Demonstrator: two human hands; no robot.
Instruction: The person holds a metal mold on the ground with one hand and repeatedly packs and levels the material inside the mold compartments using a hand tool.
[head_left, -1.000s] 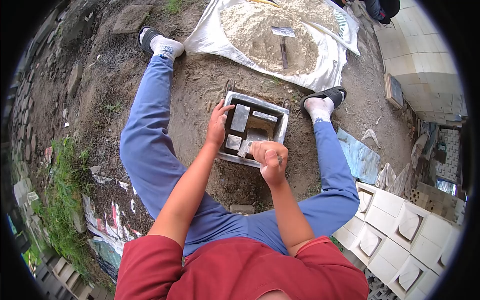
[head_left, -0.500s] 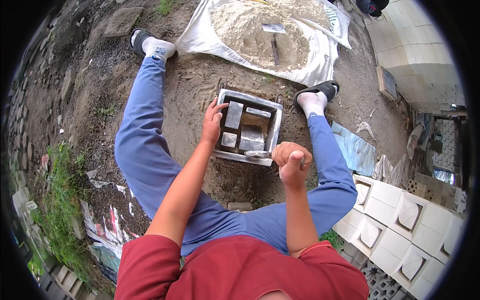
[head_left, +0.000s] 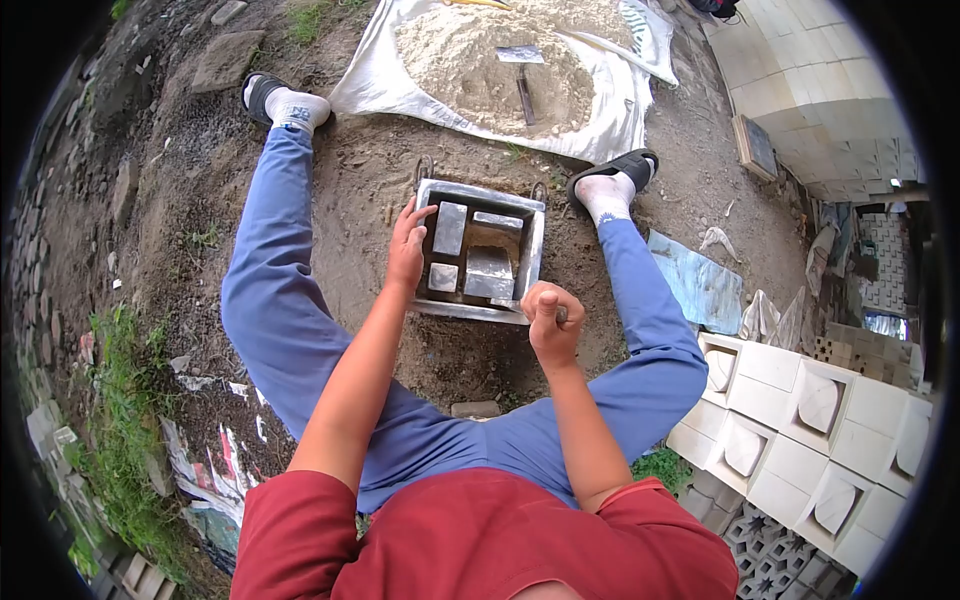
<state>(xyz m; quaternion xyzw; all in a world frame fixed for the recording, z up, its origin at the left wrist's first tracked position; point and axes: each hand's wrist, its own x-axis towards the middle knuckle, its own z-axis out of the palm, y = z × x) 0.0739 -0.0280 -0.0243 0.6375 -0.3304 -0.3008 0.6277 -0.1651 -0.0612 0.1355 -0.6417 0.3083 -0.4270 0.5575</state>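
Note:
On the dirt between my feet sits a square metal mold with raised grey blocks inside and two wire loops at its far side. My left hand rests on the mold's left wall, fingers stretched out and one fingertip over the rim. My right hand is closed around the handle of a flat-bladed metal tool. Its blade lies at the mold's near right corner; most of the handle is hidden in my fist. Some sandy powder shows between the blocks.
Beyond the mold, a heap of pale sand lies on a white sheet, with a flat-plated tool on it. Stacked pale blocks stand at the right, near a blue plastic sheet. Grass grows at the left.
The whole view has shifted slightly, so the scene sits further left. My right hand has moved the tool's blade a little along the near right corner; my left hand stays on the mold.

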